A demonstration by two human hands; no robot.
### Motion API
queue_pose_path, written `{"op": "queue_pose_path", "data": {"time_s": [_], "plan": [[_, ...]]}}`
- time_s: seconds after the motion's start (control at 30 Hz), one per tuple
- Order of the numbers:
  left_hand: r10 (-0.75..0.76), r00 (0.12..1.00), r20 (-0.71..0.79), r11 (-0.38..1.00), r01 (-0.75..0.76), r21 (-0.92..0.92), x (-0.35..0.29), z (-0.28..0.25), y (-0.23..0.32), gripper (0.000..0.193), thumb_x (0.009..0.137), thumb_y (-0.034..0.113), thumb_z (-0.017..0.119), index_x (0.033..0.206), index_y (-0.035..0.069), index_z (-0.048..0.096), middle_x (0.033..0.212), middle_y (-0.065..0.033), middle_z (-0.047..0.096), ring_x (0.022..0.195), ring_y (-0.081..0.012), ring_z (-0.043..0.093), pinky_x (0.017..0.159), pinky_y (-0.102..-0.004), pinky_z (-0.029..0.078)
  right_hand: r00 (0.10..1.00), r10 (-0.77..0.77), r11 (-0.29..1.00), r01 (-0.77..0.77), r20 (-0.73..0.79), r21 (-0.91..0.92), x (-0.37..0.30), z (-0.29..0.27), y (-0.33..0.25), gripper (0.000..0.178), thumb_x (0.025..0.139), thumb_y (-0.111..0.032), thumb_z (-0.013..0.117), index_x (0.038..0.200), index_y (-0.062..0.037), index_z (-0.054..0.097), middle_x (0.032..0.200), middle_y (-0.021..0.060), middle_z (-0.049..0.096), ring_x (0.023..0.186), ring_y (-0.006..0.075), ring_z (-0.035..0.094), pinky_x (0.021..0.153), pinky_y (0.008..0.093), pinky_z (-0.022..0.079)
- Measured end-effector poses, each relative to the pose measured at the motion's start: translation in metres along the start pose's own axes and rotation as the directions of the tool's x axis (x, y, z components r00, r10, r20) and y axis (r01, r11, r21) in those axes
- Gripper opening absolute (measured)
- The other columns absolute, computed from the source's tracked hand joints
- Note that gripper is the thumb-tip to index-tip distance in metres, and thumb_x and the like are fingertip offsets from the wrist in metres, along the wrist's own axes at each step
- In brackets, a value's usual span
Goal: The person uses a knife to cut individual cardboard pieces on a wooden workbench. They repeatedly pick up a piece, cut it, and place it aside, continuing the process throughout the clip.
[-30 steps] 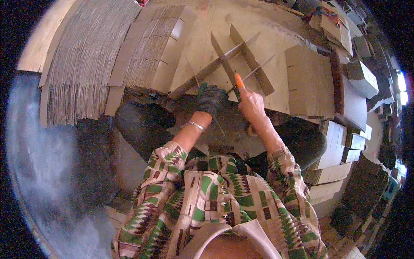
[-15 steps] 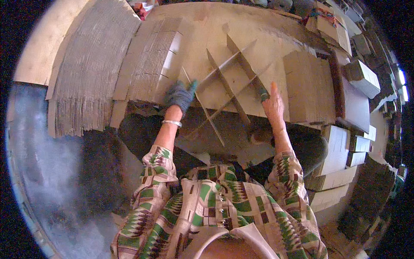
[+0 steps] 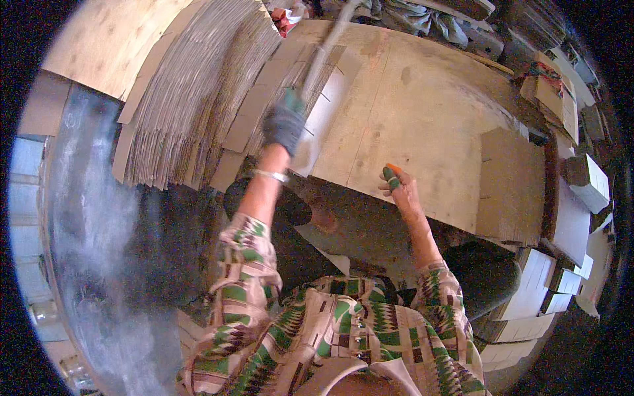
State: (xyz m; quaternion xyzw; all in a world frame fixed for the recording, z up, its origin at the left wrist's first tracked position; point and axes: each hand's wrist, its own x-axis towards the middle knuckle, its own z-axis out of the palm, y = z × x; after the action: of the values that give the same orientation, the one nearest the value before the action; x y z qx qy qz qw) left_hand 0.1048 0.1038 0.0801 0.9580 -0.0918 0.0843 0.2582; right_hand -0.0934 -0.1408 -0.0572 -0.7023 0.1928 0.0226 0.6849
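My left hand (image 3: 284,125), in a dark glove with green at the fingers, is closed on a cardboard divider (image 3: 325,56). Folded flat and seen edge-on, the divider is smeared by motion and reaches toward the table's far side, over the slotted cardboard strips (image 3: 264,109). My right hand (image 3: 401,186) hovers at the near edge of the wooden table (image 3: 409,125), its fingers loosely bent and apart. It wears green and orange finger covers, and nothing shows in its grasp.
A large stack of cardboard sheets (image 3: 198,99) stands on the left of the table. Slotted cardboard pieces (image 3: 512,188) are stacked at the right end. Beyond them are white boxes (image 3: 588,183) and bundled cardboard (image 3: 551,99). Cloth and bags (image 3: 429,23) lie past the far edge.
The opened-out crossed divider has left the middle of the table and is now folded flat in my left hand, swung up and forward. My right hand has drawn back toward the near edge.
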Motion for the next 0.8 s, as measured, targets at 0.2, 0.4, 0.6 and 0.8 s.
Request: {"op": "queue_pose_path", "data": {"time_s": [0.2, 0.4, 0.6, 0.8], "plan": [[-0.023, 0.994, -0.111, 0.78, 0.087, 0.62, 0.075, -0.043, -0.075, 0.036, 0.096, 0.025, 0.053, 0.13, 0.014, 0.053, 0.121, -0.0163, 0.067, 0.108, -0.0368, 0.067, 0.086, -0.0528, 0.053, 0.999, 0.043, 0.998, -0.044, -0.009, -0.052, -0.019, 0.003, 0.035, 0.038, 0.097, -0.013, 0.059, 0.132, 0.0, 0.06, 0.107, 0.0146, 0.072, 0.081, 0.0177, 0.071, 0.064, 0.0285, 0.056], [-0.248, 0.964, 0.094, 0.757, 0.133, 0.64, 0.055, 0.044, -0.167, 0.054, 0.094, 0.04, 0.057, 0.143, 0.016, 0.047, 0.142, -0.0123, 0.055, 0.132, -0.0321, 0.052, 0.101, -0.0547, 0.045, 0.991, 0.131, 0.985, -0.13, 0.001, -0.114, -0.044, -0.012, 0.042, 0.043, 0.086, 0.0, 0.066, 0.129, -0.0002, 0.062, 0.101, 0.0108, 0.073, 0.079, 0.0167, 0.069, 0.066, 0.0288, 0.056], [-0.235, 0.957, 0.168, 0.804, 0.094, 0.587, 0.071, 0.054, -0.175, 0.054, 0.093, 0.042, 0.059, 0.138, 0.015, 0.051, 0.145, -0.0117, 0.052, 0.134, -0.0322, 0.049, 0.104, -0.0534, 0.044, 0.996, 0.025, 0.973, -0.043, -0.081, -0.228, -0.059, -0.054, 0.037, 0.04, 0.097, 0.0, 0.051, 0.136, -0.0042, 0.058, 0.108, 0.0094, 0.071, 0.079, 0.0147, 0.069, 0.064, 0.0257, 0.053], [-0.197, 0.979, 0.057, 0.773, 0.119, 0.623, 0.058, 0.057, -0.192, 0.043, 0.094, 0.028, 0.055, 0.135, 0.015, 0.05, 0.135, -0.0133, 0.058, 0.124, -0.0322, 0.057, 0.097, -0.05, 0.05, 0.973, -0.021, 0.896, -0.084, -0.231, -0.436, -0.054, -0.091, -0.006, 0.041, 0.085, -0.002, 0.063, 0.125, -0.0049, 0.066, 0.112, 0.0205, 0.072, 0.104, 0.0289, 0.07, 0.089, 0.0374, 0.054]]}}
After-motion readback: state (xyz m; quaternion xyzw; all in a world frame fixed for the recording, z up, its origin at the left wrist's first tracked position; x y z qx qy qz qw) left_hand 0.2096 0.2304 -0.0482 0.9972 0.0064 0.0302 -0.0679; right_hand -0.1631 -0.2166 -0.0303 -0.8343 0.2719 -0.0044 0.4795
